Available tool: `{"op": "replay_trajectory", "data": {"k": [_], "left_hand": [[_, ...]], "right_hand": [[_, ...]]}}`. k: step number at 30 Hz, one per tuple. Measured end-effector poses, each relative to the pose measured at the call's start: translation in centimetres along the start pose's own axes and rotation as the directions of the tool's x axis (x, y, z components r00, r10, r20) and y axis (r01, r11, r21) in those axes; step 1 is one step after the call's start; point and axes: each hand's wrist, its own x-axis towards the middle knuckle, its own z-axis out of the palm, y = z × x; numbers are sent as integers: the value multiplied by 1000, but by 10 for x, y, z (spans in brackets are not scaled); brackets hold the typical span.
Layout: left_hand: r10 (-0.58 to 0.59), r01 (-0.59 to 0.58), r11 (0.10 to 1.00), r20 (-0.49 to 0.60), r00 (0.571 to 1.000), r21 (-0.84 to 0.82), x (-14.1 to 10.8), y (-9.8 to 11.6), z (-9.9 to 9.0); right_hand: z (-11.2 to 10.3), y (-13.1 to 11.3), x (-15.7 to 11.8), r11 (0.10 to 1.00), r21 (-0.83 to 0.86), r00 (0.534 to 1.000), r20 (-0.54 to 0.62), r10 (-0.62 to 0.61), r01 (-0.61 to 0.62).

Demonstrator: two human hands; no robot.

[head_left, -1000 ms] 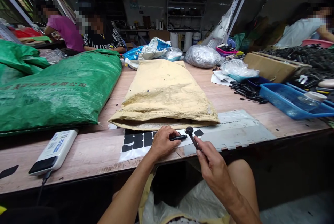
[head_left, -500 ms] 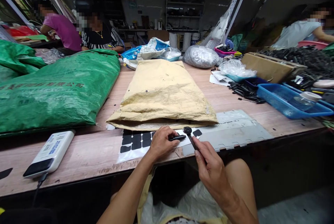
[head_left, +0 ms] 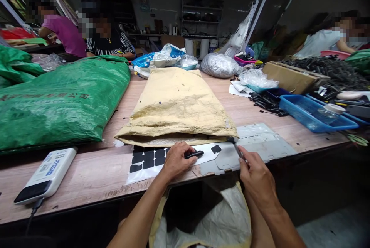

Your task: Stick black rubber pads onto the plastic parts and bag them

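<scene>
My left hand (head_left: 177, 160) rests at the table's front edge, its fingers closed on a small black cylindrical part (head_left: 194, 154) above a white sheet with black rounded squares (head_left: 149, 159). Farther right, my right hand (head_left: 256, 171) grips the dark handle of a round-headed tool (head_left: 238, 150). The tool's head is at the right corner of the yellow paper sack (head_left: 179, 101), over a grey board (head_left: 260, 144). One loose black sticker (head_left: 216, 149) lies between my hands.
A green sack (head_left: 63, 101) and a white power bank (head_left: 46, 174) with a cable are at the left. Blue trays (head_left: 315, 118), black parts (head_left: 267, 103) and a cardboard box (head_left: 289, 77) stand right. An open sack (head_left: 231, 217) hangs below the edge. People sit across the table.
My right hand has moved right with the tool, away from the black part. My left hand still holds that part in nearly the same place. The view has shifted slightly.
</scene>
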Motion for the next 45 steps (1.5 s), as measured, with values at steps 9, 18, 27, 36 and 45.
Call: {"op": "replay_trajectory", "data": {"k": [9,18,27,36,45], "left_hand": [[20,-19,1000,68,998,-6,-1,0,-6],[28,-30,999,66,997,40,-1,0,-4],[-15,36,984,116,993,-177,-23,20,-17],[-215,182,977,530,820,114,-115,34,35],[-160,153,986,603,781,64,-101,33,35]], "right_hand": [[11,35,22,922,-387,1000,-10,28,-29],[26,36,34,925,-371,995,-83,50,-77],[26,36,32,930,-366,993,-115,-1,-41],[30,38,31,924,-382,987,-157,-30,-33],[29,38,30,919,-395,985,-158,-66,-2]]}}
